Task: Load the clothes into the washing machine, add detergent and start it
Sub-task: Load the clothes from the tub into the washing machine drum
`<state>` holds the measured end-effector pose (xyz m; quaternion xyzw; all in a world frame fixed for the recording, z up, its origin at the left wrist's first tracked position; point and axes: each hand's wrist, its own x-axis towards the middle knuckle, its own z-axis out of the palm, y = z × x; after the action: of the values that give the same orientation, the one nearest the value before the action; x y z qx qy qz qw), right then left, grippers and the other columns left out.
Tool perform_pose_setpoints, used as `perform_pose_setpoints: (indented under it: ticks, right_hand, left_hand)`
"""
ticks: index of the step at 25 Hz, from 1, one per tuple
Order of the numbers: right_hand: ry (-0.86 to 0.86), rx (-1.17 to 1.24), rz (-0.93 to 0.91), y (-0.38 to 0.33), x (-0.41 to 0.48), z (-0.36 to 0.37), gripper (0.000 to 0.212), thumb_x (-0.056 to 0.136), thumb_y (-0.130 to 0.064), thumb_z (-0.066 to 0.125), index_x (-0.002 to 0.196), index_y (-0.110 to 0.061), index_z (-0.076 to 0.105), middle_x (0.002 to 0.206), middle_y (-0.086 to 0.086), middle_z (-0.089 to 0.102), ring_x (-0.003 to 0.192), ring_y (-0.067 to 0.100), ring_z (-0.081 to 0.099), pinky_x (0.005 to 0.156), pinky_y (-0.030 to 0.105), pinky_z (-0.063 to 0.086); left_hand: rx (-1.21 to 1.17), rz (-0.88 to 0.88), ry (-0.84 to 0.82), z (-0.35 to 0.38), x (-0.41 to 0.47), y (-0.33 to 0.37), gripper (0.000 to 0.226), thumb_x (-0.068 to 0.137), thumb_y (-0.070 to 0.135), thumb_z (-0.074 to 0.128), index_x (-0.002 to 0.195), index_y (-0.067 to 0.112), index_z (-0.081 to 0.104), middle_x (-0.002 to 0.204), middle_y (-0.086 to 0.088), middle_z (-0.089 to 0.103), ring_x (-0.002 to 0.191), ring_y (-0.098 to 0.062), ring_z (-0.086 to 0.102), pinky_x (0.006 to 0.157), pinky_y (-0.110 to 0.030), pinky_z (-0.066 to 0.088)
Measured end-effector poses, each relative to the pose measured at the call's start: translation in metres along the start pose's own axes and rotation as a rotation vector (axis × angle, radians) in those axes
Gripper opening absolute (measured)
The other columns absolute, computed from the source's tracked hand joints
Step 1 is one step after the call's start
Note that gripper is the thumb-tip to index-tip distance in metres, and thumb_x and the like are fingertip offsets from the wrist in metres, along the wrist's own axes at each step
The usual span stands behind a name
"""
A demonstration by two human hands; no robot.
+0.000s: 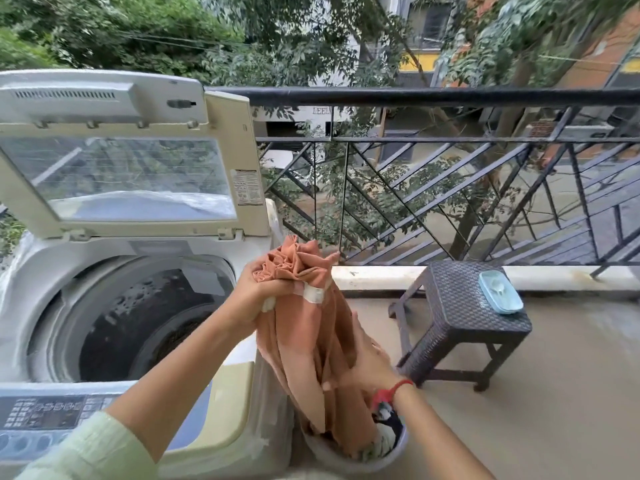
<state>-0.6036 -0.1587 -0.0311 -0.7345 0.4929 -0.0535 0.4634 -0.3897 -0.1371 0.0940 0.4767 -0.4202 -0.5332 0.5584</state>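
Balcony, top-loading washing machine [235, 393] at left, lid [242, 150] raised upright, dark drum [145, 317] exposed. Left hand [263, 292] clamps the bunched top of an orange cloth [304, 334], held just right of the machine's rim, not over the drum. Right hand [367, 368] grips the cloth's lower folds. The cloth's tail hangs into a laundry basket [346, 462] on the floor beside the machine. Hands apart, one above the other. A woven stool [460, 306] nearby carries a pale blue box [500, 293].

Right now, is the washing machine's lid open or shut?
Open. The lid stands tipped up behind the drum, and you can see inside.
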Motion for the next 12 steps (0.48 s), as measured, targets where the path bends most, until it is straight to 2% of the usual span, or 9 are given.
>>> perform_pose_setpoints:
  ticks: [1,3,4,5,7,9,11,12]
  right_hand:
    - [0.005,-0.048,-0.019,-0.004,0.014,0.022,0.151,0.034,-0.075,0.074,0.143,-0.031,-0.021,0.153,0.000,0.023,0.139,0.020,0.025,0.113,0.043,0.027]
    - [-0.005,0.147,0.008,-0.017,0.038,0.051,0.147,0.038,-0.068,0.078,0.140,-0.038,-0.024,0.145,0.000,0.038,0.132,0.020,0.038,0.110,0.042,0.033]
    - [-0.018,0.201,0.004,-0.023,0.043,0.059,0.141,0.045,-0.060,0.081,0.141,-0.040,-0.020,0.142,0.001,0.041,0.130,0.019,0.040,0.109,0.040,0.034]
    - [-0.046,0.213,-0.019,-0.023,0.051,0.066,0.130,0.052,-0.052,0.082,0.145,-0.038,-0.008,0.143,0.002,0.038,0.131,0.020,0.039,0.110,0.038,0.033]
    - [-0.130,0.084,-0.052,-0.022,0.062,0.074,0.107,0.064,-0.043,0.080,0.147,-0.031,0.013,0.149,0.005,0.020,0.138,0.026,0.025,0.113,0.038,0.027]
    - [-0.233,0.015,-0.103,-0.019,0.072,0.080,0.111,0.061,-0.047,0.079,0.147,-0.029,0.011,0.154,0.002,0.004,0.142,0.025,0.011,0.117,0.038,0.019]
    - [-0.265,0.084,-0.165,-0.020,0.078,0.086,0.121,0.052,-0.056,0.076,0.148,-0.026,0.010,0.153,-0.001,0.016,0.141,0.016,0.016,0.117,0.034,0.019]
    - [-0.231,0.130,-0.181,-0.021,0.078,0.090,0.114,0.052,-0.057,0.071,0.147,-0.023,0.017,0.149,0.000,0.028,0.137,0.015,0.025,0.115,0.033,0.024]
  left_hand:
    - [-0.014,0.009,0.049,-0.011,-0.006,0.000,0.046,0.050,-0.001,0.075,0.094,0.011,0.072,0.088,-0.007,0.072,0.082,-0.021,0.068,0.073,-0.026,0.054]
    - [-0.043,0.038,0.247,-0.045,-0.015,-0.001,0.044,0.052,-0.003,0.074,0.094,0.012,0.071,0.087,-0.007,0.071,0.080,-0.020,0.067,0.073,-0.026,0.055]
    - [-0.052,0.045,0.384,-0.068,-0.020,-0.006,0.045,0.055,-0.003,0.074,0.097,0.010,0.069,0.089,-0.007,0.070,0.080,-0.020,0.067,0.074,-0.027,0.055]
    - [-0.045,0.032,0.521,-0.092,-0.025,-0.013,0.045,0.057,-0.002,0.074,0.100,0.009,0.067,0.092,-0.008,0.069,0.080,-0.019,0.066,0.076,-0.028,0.055]
    - [0.014,-0.061,0.734,-0.128,-0.035,-0.027,0.050,0.053,0.007,0.076,0.102,0.006,0.065,0.097,-0.014,0.068,0.076,-0.018,0.064,0.074,-0.032,0.053]
    - [0.078,-0.208,0.777,-0.144,-0.041,-0.042,0.069,0.049,0.019,0.079,0.113,0.002,0.060,0.106,-0.020,0.065,0.078,-0.022,0.063,0.071,-0.033,0.051]
    - [0.254,-0.430,0.781,-0.144,-0.039,-0.047,0.090,0.054,0.031,0.083,0.131,0.004,0.046,0.126,-0.022,0.055,0.099,-0.029,0.061,0.080,-0.037,0.051]
    - [0.464,-0.525,0.826,-0.141,-0.036,-0.045,0.092,0.065,0.035,0.080,0.139,0.008,0.035,0.138,-0.022,0.042,0.115,-0.033,0.052,0.092,-0.041,0.046]
